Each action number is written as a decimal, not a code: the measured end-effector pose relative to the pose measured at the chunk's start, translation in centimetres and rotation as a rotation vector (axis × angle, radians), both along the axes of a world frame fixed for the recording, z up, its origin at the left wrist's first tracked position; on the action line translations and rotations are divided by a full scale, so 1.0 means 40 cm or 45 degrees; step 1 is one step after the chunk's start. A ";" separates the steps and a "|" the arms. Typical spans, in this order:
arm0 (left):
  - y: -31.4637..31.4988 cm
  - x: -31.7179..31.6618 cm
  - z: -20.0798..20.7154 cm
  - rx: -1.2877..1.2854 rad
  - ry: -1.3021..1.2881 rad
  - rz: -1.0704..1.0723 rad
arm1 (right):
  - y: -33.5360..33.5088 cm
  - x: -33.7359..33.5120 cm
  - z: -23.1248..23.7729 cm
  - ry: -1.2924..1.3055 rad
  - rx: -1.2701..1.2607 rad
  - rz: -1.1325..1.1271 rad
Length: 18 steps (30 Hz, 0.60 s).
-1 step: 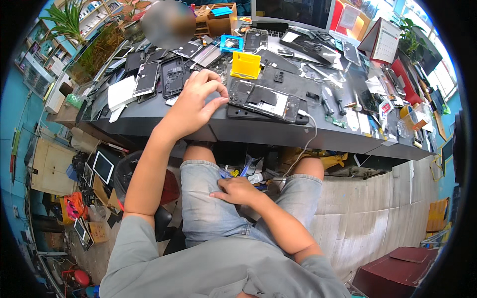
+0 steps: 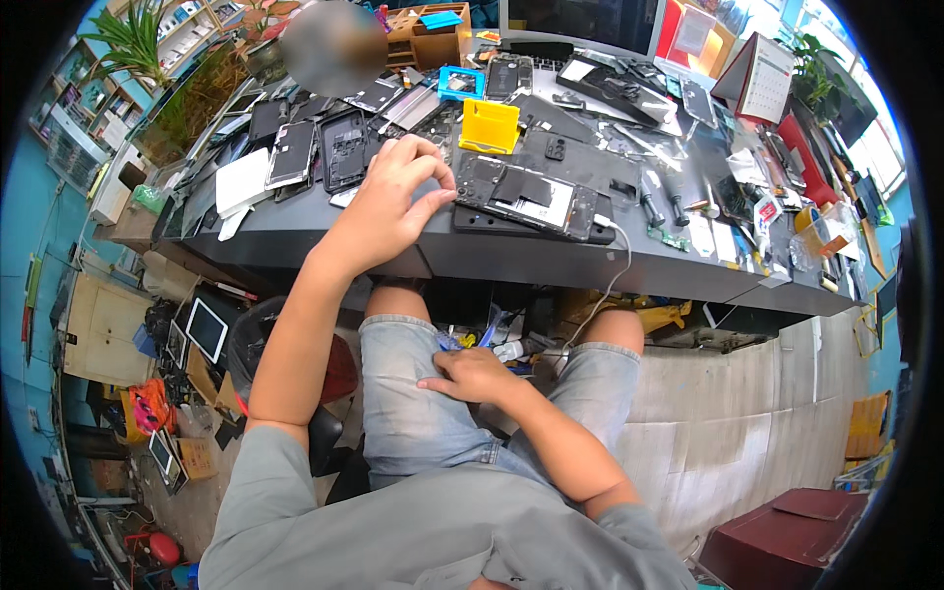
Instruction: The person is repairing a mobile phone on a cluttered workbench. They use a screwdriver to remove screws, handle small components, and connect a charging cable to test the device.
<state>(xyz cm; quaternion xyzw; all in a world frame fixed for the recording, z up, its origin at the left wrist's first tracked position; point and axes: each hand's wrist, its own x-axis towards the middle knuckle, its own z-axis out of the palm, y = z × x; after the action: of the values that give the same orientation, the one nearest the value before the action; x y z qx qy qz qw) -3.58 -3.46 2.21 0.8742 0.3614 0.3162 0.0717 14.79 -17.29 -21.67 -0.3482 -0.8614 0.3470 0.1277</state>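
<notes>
Left hand (image 2: 408,192) above the near edge of the bench (image 2: 280,224); grip: thumb and index tips close together at the left end of an opened phone (image 2: 536,208), but impossible to tell whether clamped on its rim or merely beside it. Right hand (image 2: 470,375) low and near, laid on the shorts (image 2: 405,408), thumb apart from fingers, apparently at rest.

Phone inner side up, roughly along the near edge, on a dark slab (image 2: 477,222): probably for easy reach and firm support. White cable (image 2: 626,258) at the right end of phone or slab (which, unclear), likely led off that way to stay clear of the left hand. Just beyond, yellow stand (image 2: 489,126); farther, blue holder (image 2: 460,83); to the left, black case (image 2: 342,149) and white pad (image 2: 242,182), perhaps set aside for room.

Compared with the earlier frame: same pose in both hands, same layout around the phone; only a very slight shift of the whole view, likely from head movement.
</notes>
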 end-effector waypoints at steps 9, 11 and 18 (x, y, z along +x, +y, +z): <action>0.033 0.019 0.035 -0.049 0.233 0.049 | 0.020 0.003 0.016 0.001 -0.037 -0.060; 0.035 0.028 0.029 -0.080 0.257 0.054 | 0.008 0.016 0.031 0.018 -0.018 -0.071; 0.014 0.016 0.016 -0.091 0.263 0.130 | -0.020 0.159 0.338 0.519 0.370 -0.342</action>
<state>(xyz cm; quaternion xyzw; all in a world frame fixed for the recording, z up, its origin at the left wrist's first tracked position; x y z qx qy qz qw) -2.92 -2.90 2.86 0.8795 0.4220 0.2145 0.0489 21.15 -18.09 -8.14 -0.3605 -0.8047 0.2627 0.3917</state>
